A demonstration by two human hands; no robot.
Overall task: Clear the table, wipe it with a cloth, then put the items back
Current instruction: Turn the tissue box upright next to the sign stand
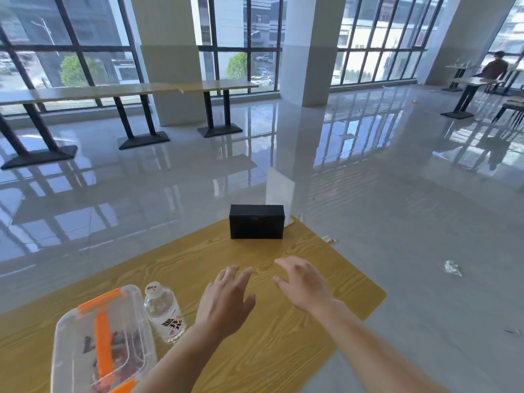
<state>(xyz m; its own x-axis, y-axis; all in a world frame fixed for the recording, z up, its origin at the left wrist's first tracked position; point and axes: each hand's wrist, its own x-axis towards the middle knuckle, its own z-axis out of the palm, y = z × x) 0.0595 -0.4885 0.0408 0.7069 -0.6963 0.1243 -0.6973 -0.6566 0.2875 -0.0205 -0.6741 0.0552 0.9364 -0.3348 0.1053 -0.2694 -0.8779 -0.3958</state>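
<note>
Sitting at the near left of the wood-grain table [283, 350] is a clear bin [99, 344] with orange latches and some stuff inside I can't make out, and a water bottle [164, 313] stands right beside it on its right. Next comes the left hand [226, 302], fingers spread and holding nothing, then the right hand [303, 282] just beside it, also spread and empty, both over the tabletop, though I can't tell if they touch it. Beyond them a black box [256, 221] stands near the table's far corner with a clear sign stand [279, 191] just behind it, and off to the right a crumpled tissue [452, 268] lies on the shiny floor.
</note>
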